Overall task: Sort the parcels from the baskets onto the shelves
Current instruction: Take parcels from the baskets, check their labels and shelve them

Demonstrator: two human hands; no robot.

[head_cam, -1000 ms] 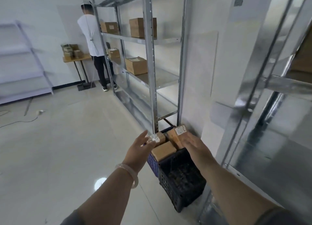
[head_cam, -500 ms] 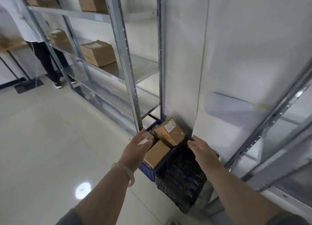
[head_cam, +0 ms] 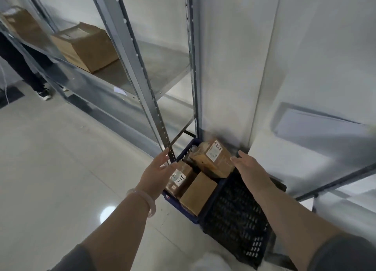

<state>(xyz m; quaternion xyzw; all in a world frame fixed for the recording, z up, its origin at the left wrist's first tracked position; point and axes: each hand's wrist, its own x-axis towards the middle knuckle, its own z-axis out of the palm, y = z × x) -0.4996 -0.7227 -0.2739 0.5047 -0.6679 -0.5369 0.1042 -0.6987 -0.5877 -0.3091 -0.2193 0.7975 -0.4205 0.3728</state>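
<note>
Two baskets stand near: a blue basket (head_cam: 179, 204) and a black basket (head_cam: 234, 220). Three parcels (head_cam: 211, 158) (head_cam: 179, 178) (head_cam: 198, 193) show inside the blue. Two boxes (head_cam: 85, 47) (head_cam: 20, 24) sit on the far-left shelf (head_cam: 142, 73).

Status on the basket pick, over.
Left hand, right hand open, empty, above blue basket. Parcels inside, none gripped. Shelf upright close beside left hand.

A glossy pale tiled floor (head_cam: 50, 169) fills the left side, with a round bright spot of glare (head_cam: 107, 213) on it. At the far left stand the dark-trousered legs of a second person (head_cam: 24, 67), with one black shoe with a white sole (head_cam: 43, 95) plainly showing. Near them lies a flat black mat (head_cam: 9, 96), and a thin white line, perhaps a cable (head_cam: 4, 83), hangs above it. A smooth white wall (head_cam: 234, 57) rises at the right.
</note>
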